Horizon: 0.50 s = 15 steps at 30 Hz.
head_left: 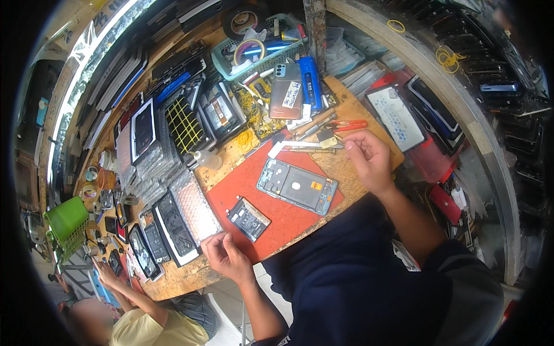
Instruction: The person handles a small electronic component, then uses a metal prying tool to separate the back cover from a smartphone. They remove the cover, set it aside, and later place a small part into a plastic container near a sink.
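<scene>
An opened smartphone (298,185), its inner frame and parts exposed, lies on the red mat (231,183). To its lower left lies a separate dark phone cover plate (249,219) with printed marks. My left hand (229,258) hovers at the mat's front left edge, its fingers curled in with nothing visible in them. Over the right side of the bench, my right hand (369,160) has thumb and forefinger pinched together beside several slim tools (311,150). Whatever sits in that pinch is too small to make out.
A phone with a handwritten label (285,95) lies behind the mat by a blue tool (310,82). Stacked screens (144,138) and phone shells line the left. A basket (231,66) of tape and tools stands at the back. Another person (144,323) works at lower left.
</scene>
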{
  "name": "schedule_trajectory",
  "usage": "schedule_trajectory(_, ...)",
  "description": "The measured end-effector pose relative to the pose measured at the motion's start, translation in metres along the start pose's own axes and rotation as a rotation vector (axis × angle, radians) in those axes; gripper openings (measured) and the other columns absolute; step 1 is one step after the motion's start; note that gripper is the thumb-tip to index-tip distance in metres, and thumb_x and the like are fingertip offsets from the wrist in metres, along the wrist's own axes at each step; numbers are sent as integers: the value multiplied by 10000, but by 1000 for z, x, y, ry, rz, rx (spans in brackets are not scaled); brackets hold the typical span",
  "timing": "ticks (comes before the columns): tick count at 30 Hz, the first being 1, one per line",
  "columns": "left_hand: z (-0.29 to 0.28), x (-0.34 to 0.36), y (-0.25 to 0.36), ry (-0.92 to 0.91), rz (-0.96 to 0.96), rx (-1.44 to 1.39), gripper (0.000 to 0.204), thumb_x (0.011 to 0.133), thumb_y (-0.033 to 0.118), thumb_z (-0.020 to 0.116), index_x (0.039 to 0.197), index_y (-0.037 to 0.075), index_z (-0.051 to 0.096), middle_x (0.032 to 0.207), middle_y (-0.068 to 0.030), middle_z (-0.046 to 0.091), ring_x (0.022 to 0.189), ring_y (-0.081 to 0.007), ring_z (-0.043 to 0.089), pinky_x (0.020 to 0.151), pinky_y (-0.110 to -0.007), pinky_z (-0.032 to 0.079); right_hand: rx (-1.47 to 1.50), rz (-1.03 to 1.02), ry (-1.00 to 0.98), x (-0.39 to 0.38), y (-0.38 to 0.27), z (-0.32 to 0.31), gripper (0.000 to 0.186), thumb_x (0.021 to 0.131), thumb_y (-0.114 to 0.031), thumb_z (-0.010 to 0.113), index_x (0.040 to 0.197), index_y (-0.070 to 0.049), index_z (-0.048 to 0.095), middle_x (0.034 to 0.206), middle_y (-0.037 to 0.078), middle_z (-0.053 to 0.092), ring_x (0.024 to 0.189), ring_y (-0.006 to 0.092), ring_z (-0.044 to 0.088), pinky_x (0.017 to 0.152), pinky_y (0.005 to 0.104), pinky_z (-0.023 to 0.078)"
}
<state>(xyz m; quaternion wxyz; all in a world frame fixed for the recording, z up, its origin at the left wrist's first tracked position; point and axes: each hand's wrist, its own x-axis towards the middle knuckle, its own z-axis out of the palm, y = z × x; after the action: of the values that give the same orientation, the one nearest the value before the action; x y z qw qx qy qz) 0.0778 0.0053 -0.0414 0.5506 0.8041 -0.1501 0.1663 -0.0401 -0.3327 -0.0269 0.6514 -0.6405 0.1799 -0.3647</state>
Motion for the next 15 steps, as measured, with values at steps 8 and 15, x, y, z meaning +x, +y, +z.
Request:
schedule_trajectory(8,9,3,23,88,6,-15,82,1081,64,599,1046,-10,597,969,-38,567,854,-116,532,760,-259,454,-32,-56,31,2,1,5,43,1049,-39,640,1045,-14,675,799,-87,578,673,-34,461,578,180,344)
schedule_trajectory(15,8,2,13,94,-75,-2,134,1077,17,580,1186,-35,639,1047,-60,665,924,-120,626,833,-265,524,-101,2,55,-1,-2,-4,101,1069,-106,639,1088,-19,685,852,-44,625,741,5,539,648,182,415)
